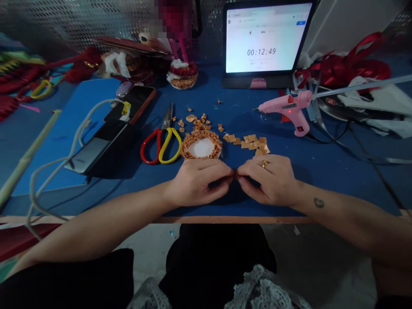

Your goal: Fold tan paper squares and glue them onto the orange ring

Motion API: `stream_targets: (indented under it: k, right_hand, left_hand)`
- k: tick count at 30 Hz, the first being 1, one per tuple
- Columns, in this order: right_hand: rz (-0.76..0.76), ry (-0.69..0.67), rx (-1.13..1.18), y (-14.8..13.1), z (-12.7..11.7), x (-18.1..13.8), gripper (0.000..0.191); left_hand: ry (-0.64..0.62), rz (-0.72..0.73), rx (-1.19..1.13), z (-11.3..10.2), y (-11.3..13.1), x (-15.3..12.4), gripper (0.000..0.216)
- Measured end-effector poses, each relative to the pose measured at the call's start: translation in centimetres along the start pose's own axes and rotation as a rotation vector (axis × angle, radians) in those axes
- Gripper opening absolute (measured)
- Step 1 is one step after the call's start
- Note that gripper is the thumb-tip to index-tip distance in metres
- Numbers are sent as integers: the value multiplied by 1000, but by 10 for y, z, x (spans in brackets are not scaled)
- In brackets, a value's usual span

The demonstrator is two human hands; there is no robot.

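Observation:
My left hand and my right hand meet fingertip to fingertip near the table's front edge. Each is closed in a pinch; whatever lies between the fingertips is too small and hidden to name. Just beyond my left hand lies a round white base ringed with ruffled copper-brown pieces. Small folded brown pieces are scattered behind it. Flat gold-brown squares lie beyond my right hand. Scissors with one red and one yellow handle rest left of the round base.
A pink glue gun with a clear stick lies at right, its cord trailing. Behind stands a tablet showing a timer. A phone, a dark box-like device and a white cable occupy the left. Red ribbon is piled back right.

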State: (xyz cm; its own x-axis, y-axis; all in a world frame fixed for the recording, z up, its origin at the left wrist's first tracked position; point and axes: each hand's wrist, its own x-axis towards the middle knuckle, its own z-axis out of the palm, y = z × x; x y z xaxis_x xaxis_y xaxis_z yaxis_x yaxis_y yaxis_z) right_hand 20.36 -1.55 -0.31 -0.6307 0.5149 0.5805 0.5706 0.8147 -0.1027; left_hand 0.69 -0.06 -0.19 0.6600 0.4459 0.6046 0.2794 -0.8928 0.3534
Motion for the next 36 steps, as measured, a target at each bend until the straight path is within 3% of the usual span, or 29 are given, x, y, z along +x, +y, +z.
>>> stream_targets:
  k: [8,21,36]
  right_hand:
    - [8,-2,6,4,-1,-4,8]
    - [-117,-32,-173,-3,2,-3,9]
    - [-125,-44,-147,-11,4,-1,11]
  left_hand:
    - [66,-1,66,-1,-1,-2,8]
    - [2,34,79,3,0,-2,8]
    - [-57,6,21,5,5,-4,15]
